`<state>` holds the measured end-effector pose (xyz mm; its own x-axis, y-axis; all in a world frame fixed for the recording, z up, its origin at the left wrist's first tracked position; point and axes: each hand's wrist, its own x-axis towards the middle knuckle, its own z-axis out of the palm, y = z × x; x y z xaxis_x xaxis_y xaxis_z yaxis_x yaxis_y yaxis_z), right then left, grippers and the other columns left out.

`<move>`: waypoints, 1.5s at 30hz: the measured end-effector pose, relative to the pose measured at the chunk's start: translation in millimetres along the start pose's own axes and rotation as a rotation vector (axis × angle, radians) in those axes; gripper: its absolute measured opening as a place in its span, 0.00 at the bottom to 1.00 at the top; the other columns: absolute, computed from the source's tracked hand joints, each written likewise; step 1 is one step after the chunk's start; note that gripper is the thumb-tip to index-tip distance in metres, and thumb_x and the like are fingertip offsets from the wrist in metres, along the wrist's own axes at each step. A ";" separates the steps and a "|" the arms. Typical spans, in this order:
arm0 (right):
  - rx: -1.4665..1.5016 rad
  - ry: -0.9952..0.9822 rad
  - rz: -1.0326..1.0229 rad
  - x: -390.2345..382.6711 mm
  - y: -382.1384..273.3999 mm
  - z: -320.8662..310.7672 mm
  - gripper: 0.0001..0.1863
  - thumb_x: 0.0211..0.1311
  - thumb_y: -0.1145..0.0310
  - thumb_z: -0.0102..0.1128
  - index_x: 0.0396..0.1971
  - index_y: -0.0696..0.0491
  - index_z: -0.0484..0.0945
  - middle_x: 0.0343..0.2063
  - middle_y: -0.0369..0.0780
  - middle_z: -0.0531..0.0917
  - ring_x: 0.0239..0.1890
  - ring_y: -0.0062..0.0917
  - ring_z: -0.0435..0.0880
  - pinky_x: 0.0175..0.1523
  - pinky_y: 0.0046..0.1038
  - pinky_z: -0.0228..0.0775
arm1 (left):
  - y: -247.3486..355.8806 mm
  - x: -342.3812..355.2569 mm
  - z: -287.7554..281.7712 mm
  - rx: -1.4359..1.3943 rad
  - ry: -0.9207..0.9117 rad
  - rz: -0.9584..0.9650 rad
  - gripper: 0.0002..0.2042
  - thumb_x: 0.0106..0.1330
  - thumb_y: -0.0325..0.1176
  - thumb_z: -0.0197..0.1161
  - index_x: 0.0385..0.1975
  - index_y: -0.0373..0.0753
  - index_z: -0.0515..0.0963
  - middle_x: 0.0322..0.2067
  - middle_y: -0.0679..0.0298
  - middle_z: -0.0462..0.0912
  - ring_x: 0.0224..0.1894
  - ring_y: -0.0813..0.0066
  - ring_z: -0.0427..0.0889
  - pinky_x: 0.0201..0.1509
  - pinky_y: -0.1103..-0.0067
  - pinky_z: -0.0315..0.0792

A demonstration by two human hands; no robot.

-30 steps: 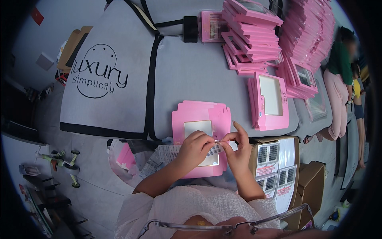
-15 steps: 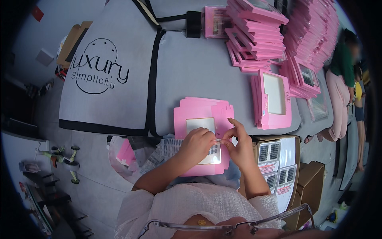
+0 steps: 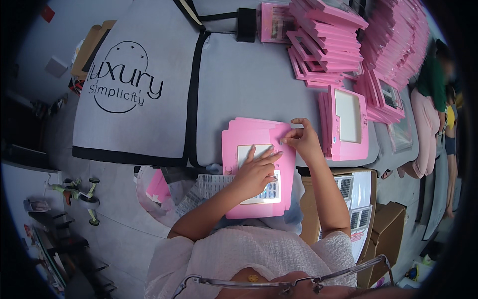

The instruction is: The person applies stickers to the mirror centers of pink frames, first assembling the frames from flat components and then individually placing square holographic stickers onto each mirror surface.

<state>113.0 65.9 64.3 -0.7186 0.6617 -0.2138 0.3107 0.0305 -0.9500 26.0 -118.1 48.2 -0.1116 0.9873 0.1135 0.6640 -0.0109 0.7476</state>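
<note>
A stack of flat pink cardboard boxes (image 3: 231, 137) lies at the couch's front edge, partly over my lap. The top one has a window, through which shows a white card (image 3: 276, 192) with rows of small bluish ovals like press-on nails. Fingers spread, my left hand (image 3: 255, 172) rests flat across this window and hides part of it. My right hand (image 3: 304, 142) is at the box's upper right side, thumb and forefinger pinched together at its surface. Whatever is in that pinch is too small to make out.
Standing pink window boxes (image 3: 351, 119) are on the grey couch (image 3: 239, 84) to the right, with tall piles of pink boxes (image 3: 328, 45) behind. Below right is an open carton (image 3: 311, 199) of white cards. A black-edged flap (image 3: 129, 124) covers the left. Another person (image 3: 428, 104) is far right.
My hands were together over the box's window, pinching something small. They have parted: the left now lies spread on the window, the right has moved up to the box's upper right side.
</note>
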 end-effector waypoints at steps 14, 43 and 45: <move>-0.117 -0.028 -0.003 5.1 0.2 4.3 0.28 0.46 0.81 0.70 0.47 0.61 0.66 0.23 0.37 0.80 0.26 0.15 0.77 0.31 0.18 0.69 | -0.2 -0.2 -1.1 0.025 -0.002 0.006 0.11 0.54 0.29 0.64 0.18 0.39 0.67 0.62 0.61 0.67 0.70 0.60 0.54 0.69 0.47 0.36; -0.048 -0.051 -0.005 0.7 -1.6 5.5 0.26 0.47 0.85 0.66 0.46 0.60 0.64 0.23 0.36 0.79 0.26 0.14 0.76 0.32 0.16 0.68 | -2.3 -0.7 0.2 0.029 -0.008 0.006 0.11 0.53 0.29 0.65 0.19 0.39 0.67 0.63 0.61 0.67 0.70 0.60 0.55 0.69 0.47 0.36; -0.071 -0.038 -0.010 1.3 -0.1 6.7 0.26 0.47 0.85 0.66 0.46 0.60 0.64 0.22 0.36 0.79 0.25 0.14 0.76 0.32 0.16 0.68 | -2.3 -0.7 0.3 0.028 -0.006 0.007 0.11 0.53 0.29 0.65 0.19 0.39 0.67 0.63 0.61 0.67 0.70 0.60 0.55 0.69 0.47 0.36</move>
<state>107.9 61.7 62.6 -0.7448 0.6319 -0.2142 0.3455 0.0907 -0.9340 24.8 -118.7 46.3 -0.1023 0.9881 0.1147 0.6852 -0.0136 0.7283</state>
